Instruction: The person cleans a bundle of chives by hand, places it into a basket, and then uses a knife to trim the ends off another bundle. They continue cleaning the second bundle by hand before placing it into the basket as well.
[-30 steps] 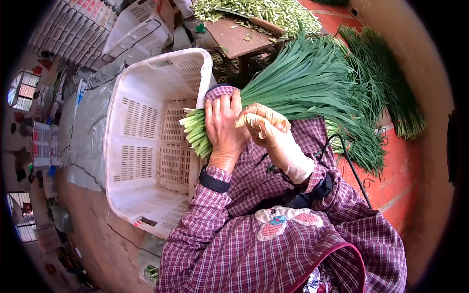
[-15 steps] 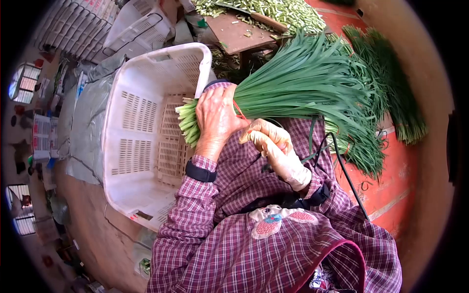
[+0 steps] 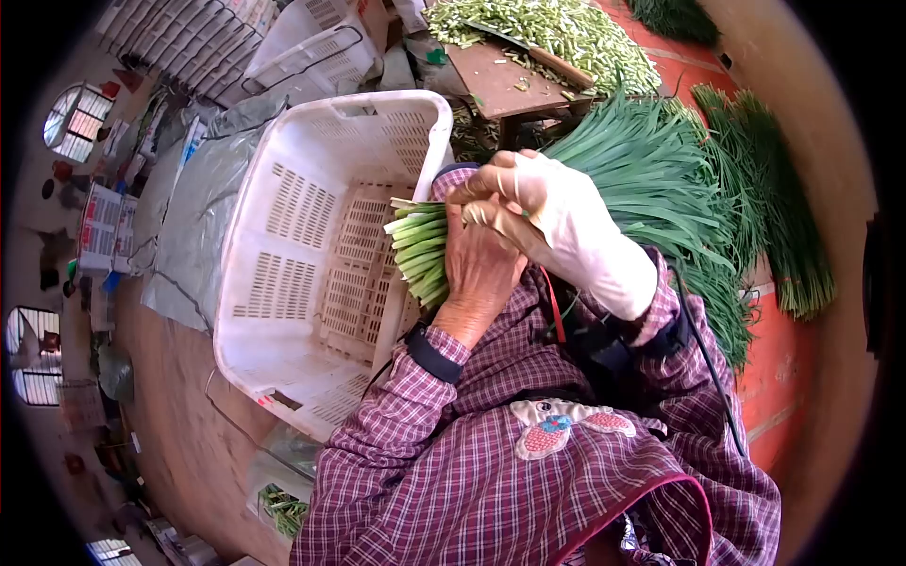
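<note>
A bunch of long green garlic chives (image 3: 613, 156) lies across my lap, its pale cut stems (image 3: 418, 247) pointing left. My bare left hand (image 3: 481, 255) is wrapped round the bunch near the stem ends. My gloved right hand (image 3: 547, 212) crosses over it, fingers bent and pressed together at the top of the bunch. Whatever those fingers pinch is hidden. A red tie (image 3: 552, 307) hangs down beside the left hand, below the glove; where it passes round the stems is covered by my hands.
A white plastic basket (image 3: 274, 250) stands close on my left. Ahead, a low wooden board (image 3: 510, 83) carries a knife (image 3: 538, 57) and a heap of chopped stems (image 3: 566, 33). More chive bunches (image 3: 779, 203) lie on the red floor (image 3: 783, 377) at right.
My right hand has risen and moved over the left hand and the bunch. The red tie now hangs down below the hands. The view has shifted, so the basket appears further right.
</note>
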Demonstrator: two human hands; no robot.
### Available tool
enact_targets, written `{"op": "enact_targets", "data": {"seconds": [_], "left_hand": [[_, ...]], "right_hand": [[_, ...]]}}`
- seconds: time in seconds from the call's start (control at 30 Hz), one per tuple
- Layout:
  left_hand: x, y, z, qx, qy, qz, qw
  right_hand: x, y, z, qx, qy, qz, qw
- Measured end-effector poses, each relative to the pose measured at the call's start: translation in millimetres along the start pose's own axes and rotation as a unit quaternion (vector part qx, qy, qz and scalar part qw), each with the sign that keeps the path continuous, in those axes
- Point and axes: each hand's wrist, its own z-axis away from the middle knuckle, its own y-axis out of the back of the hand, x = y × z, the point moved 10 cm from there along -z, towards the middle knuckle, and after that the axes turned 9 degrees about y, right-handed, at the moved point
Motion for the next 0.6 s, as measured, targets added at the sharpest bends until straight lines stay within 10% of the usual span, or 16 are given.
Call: {"op": "enact_targets", "data": {"seconds": [0.23, 0.5, 0.6], "left_hand": [[6.6, -8.3, 10.8, -0.056, 0.008, -0.016, 0.998], [5.7, -7.2, 22.6, -0.037, -0.010, -0.027, 0.999], [-0.6, -3.9, 16.1, -0.025, 0.019, 0.148, 0.989]], "right_hand": [[47.9, -113.3, -47.8, -0.329, -0.035, 0.047, 0.943], [38.2, -98.3, -58.4, -0.105, -0.001, 0.003, 0.994], [-16.2, -86.1, -88.7, -0.004, 0.084, -0.234, 0.969]]}}
